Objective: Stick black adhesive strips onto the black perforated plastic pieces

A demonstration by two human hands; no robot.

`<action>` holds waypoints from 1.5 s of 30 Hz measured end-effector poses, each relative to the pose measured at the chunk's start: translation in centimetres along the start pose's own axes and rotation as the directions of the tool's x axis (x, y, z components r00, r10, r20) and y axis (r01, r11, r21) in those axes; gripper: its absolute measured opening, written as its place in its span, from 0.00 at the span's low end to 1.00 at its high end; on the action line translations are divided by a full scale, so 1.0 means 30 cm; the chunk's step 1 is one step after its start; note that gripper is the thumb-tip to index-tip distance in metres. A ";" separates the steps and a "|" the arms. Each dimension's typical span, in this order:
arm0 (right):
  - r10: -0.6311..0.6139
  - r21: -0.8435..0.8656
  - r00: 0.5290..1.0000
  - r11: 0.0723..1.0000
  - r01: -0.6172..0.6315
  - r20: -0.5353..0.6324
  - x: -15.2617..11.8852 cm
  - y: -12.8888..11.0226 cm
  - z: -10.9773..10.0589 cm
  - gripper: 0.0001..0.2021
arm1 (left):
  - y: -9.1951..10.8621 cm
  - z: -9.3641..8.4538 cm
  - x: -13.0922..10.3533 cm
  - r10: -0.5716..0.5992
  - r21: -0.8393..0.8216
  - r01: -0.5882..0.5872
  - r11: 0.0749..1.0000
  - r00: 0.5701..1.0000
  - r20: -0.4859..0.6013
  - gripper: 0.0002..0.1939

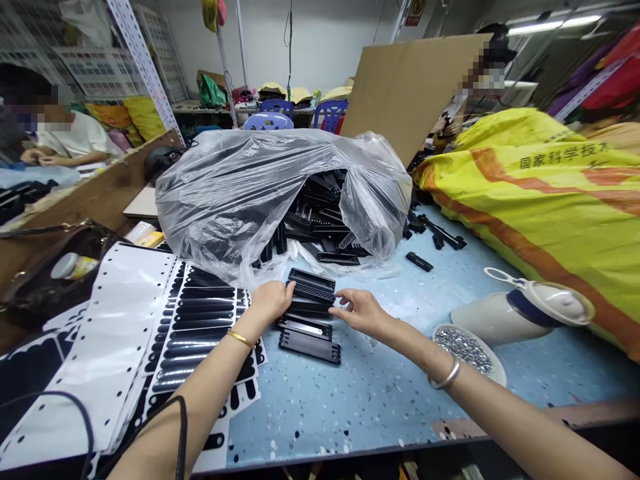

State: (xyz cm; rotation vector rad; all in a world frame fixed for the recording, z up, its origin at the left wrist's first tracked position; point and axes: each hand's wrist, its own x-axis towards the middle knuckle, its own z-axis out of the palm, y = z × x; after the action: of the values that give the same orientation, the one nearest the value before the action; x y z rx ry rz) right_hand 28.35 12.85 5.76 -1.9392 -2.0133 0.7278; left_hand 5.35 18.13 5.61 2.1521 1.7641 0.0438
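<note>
Several narrow black plastic pieces lie in a column on the blue speckled table. My left hand [271,301] is closed at the left end of a mesh-patterned black plastic piece [313,292]. At its right end my right hand [364,312] has thumb and forefinger curled around the tip. Above it lies another black piece [311,279], and below are a ridged piece [310,341] and others. Behind my hands, a torn clear plastic bag [215,187] holds a heap of similar black pieces [320,220].
On the left are sheets of black stickers [200,313] and a white backing sheet [105,347]. A bowl of small metal parts [465,350] and a lidded cup [505,317] stand on the right. Yellow sacks [540,180] flank the table. A co-worker [75,137] sits at far left.
</note>
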 end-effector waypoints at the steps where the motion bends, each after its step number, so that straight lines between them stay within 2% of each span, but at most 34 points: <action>1: -0.013 -0.019 0.999 1.000 0.012 -0.034 0.003 -0.002 0.005 0.19 | 0.000 -0.001 0.008 -0.007 -0.003 0.007 1.000 1.000 -0.003 0.34; 6: -0.053 -0.127 0.984 0.991 0.031 -0.173 0.065 -0.009 0.010 0.15 | 0.000 -0.016 0.032 -0.049 -0.032 0.048 0.998 0.998 -0.026 0.35; 10: -0.080 -0.183 0.979 0.982 0.046 -0.185 0.124 -0.010 -0.004 0.11 | -0.019 -0.028 0.015 -0.041 -0.054 0.037 0.998 0.997 -0.069 0.33; 13: -0.057 -0.178 0.985 0.984 0.027 -0.165 0.169 0.002 -0.003 0.08 | -0.042 -0.033 -0.007 0.027 -0.074 -0.035 0.997 0.993 -0.114 0.25; 16: -0.017 -0.133 0.986 0.991 -0.005 -0.163 0.209 0.023 0.011 0.10 | -0.055 -0.035 -0.020 0.138 -0.105 -0.152 0.983 0.982 -0.132 0.18; 20: 0.010 -0.025 0.981 1.000 -0.015 -0.195 0.230 0.050 0.036 0.05 | -0.058 -0.032 -0.014 0.249 -0.146 -0.265 0.953 0.961 -0.119 0.22; 22: 0.002 0.031 0.976 1.000 0.005 -0.219 0.223 0.058 0.050 0.03 | -0.059 -0.030 -0.001 0.275 -0.170 -0.290 0.942 0.956 -0.105 0.26; 27: -0.058 0.161 0.975 0.982 0.093 -0.213 0.179 0.060 0.070 0.17 | -0.067 -0.045 0.052 0.327 -0.166 -0.330 0.929 0.944 -0.043 0.33; 33: -0.180 0.160 0.972 0.966 0.204 -0.150 0.080 0.023 0.067 0.28 | -0.065 -0.075 0.075 0.366 -0.135 -0.360 0.923 0.931 0.016 0.19; 36: -0.247 0.112 0.961 0.959 0.260 -0.123 0.024 0.001 0.077 0.30 | -0.065 -0.066 0.041 0.355 -0.135 -0.350 0.927 0.935 0.018 0.16; 42: -0.306 0.086 0.946 0.945 0.315 -0.107 -0.037 0.000 0.091 0.29 | -0.081 -0.029 -0.081 0.324 -0.185 -0.316 0.931 0.946 0.017 0.16; 45: -0.245 0.072 0.950 0.962 0.262 -0.192 -0.090 0.021 0.085 0.24 | -0.111 -0.008 -0.162 0.255 -0.229 -0.273 0.934 0.961 -0.103 0.14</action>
State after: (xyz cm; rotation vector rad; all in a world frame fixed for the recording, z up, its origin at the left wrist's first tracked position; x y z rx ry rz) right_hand 27.80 9.72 3.71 -1.5902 -2.0239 0.5531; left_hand 1.06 14.07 5.84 2.2112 1.4075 0.3881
